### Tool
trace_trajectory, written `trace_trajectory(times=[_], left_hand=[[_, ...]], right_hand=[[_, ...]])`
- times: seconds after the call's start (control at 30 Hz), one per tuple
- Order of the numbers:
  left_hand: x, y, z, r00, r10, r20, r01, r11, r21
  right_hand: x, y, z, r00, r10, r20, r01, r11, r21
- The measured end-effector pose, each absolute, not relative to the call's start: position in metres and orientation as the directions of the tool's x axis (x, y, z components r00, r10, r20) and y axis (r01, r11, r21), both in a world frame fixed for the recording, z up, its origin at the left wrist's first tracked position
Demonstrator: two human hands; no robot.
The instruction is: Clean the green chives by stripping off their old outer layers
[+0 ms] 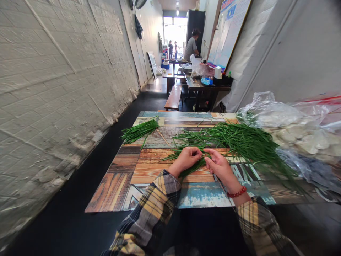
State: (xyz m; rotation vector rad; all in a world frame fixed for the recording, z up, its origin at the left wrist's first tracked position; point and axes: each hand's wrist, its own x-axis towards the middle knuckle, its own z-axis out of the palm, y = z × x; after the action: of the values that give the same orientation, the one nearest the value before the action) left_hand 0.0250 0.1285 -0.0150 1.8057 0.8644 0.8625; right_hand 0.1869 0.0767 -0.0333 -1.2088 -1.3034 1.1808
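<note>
Both my hands meet over a small bundle of green garlic chives point(195, 167) lying on the table. My left hand point(188, 159) is closed, its fingertips pinched at a thin brown straw-like strand above the bundle. My right hand point(220, 169) pinches the same strand point(222, 186) between thumb and forefinger; its long end trails down past my wrist. Just beyond and to the right spreads a large loose pile of chives point(239, 140). At the far left lies a gathered bunch of chives point(141, 131), with another thin brown strand point(163, 137) beside it.
Clear plastic bags point(301, 124) with pale contents crowd the right side of the patchwork wood-patterned table point(112, 185). A white brick wall point(61, 71) runs along the left. Ahead stand a bench point(173, 97) and a cluttered table point(195, 83), with a person point(191, 48) farther back.
</note>
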Motion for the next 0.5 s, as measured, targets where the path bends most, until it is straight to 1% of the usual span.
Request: trace_trajectory(times=[0.17,0.23,0.3,0.37,0.4,0.5], left_hand=[[0.024,0.128,-0.014,0.586,0.787,0.194,0.234,-0.394,0.889],[0.022,0.130,-0.013,0.544,0.812,0.211,0.261,-0.404,0.877],[0.020,0.132,-0.012,0.456,0.860,0.230,0.333,-0.405,0.851],[0.017,0.134,-0.012,0.386,0.886,0.257,0.442,-0.422,0.791],[0.016,0.135,-0.013,0.379,0.885,0.270,0.496,-0.440,0.748],[0.012,0.134,-0.014,0.443,0.856,0.266,0.592,-0.502,0.631]], right_hand=[[0.187,0.078,-0.034,-0.029,0.999,0.037,0.077,0.039,-0.996],[0.187,0.078,-0.035,-0.026,0.999,0.032,0.079,0.034,-0.996],[0.187,0.078,-0.035,-0.023,0.999,0.025,0.080,0.027,-0.996],[0.187,0.078,-0.035,-0.021,1.000,0.018,0.083,0.020,-0.996],[0.187,0.078,-0.035,-0.021,1.000,0.014,0.086,0.016,-0.996],[0.186,0.077,-0.034,-0.022,1.000,0.004,0.086,0.006,-0.996]])
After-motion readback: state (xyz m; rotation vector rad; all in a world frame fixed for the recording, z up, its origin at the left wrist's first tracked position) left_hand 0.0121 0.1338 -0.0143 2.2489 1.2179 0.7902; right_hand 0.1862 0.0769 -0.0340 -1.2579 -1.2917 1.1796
